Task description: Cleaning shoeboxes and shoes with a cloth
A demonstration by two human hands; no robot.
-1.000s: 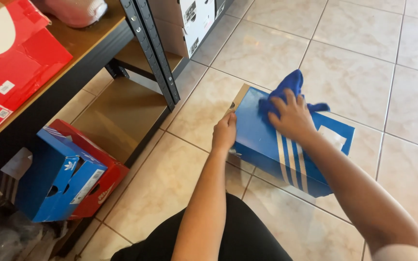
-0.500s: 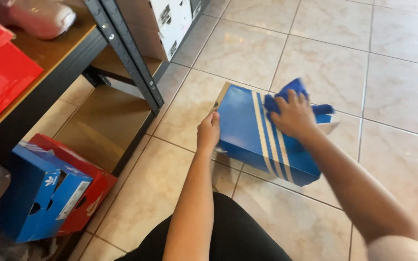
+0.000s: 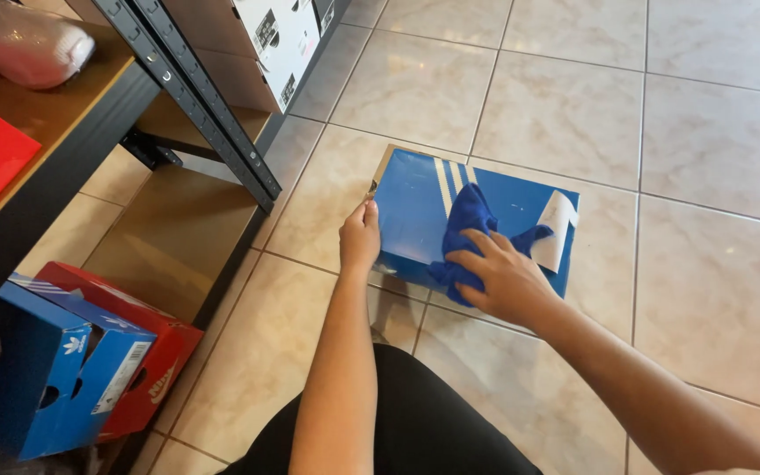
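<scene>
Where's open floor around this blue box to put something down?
Bare tiles lie right of and beyond the blue shoebox. It is crowded left: the shelf post, and a blue box against a red box.

A shoe stockroom or shop back room — dark metal shelving with wooden boards [image 3: 178,88] holds a white cardboard shoebox [image 3: 285,40], blue [image 3: 54,369] and red [image 3: 147,352] shoeboxes sit near left (lowest shelf), over beige glossy floor tiles [image 3: 705,141].
</scene>
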